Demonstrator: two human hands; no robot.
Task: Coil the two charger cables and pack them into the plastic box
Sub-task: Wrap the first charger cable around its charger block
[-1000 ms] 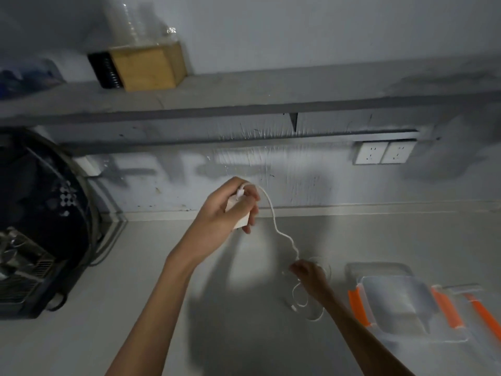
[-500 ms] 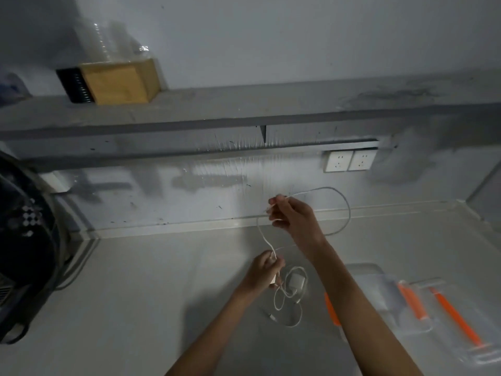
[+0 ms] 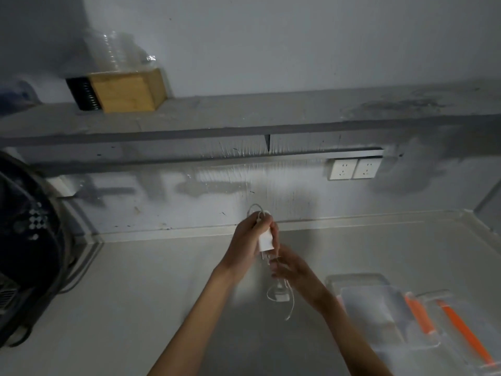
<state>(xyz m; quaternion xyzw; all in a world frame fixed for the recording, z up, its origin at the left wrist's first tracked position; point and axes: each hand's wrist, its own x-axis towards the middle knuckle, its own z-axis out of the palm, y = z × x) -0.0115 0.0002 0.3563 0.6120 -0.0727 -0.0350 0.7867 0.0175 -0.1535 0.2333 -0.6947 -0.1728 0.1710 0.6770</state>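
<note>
Charger cables are both near the middle of the view: one white cable (image 3: 257,210) with its white charger block (image 3: 266,240) is held up above the desk (image 3: 151,299), and the second white cable (image 3: 288,302) lies loose on the desk just below, beside a small white adapter (image 3: 280,296). The left hand (image 3: 248,248) grips the raised charger block, its fingers (image 3: 267,223) curled and pressed around the block's top, where a short loop of cable arches over the knuckles. The right hand (image 3: 294,268) sits just below and to the right of it, with its fingers (image 3: 276,263) pinching thin strands of cable that hang from the block; the exact grip is blurred. A free cable end trails toward the near edge of the desk. The clear plastic box (image 3: 376,308) rests on the desk to the right of the hands, well apart from the held cable and open, with nothing visible inside it. Its lid (image 3: 461,335), with orange clips, lies just beside it on the right. Behind, two white wall sockets (image 3: 354,169) are set in the grey wall under a shelf (image 3: 244,118) that carries a wooden box (image 3: 127,90). A dark round object (image 3: 29,240) fills the left edge.
</note>
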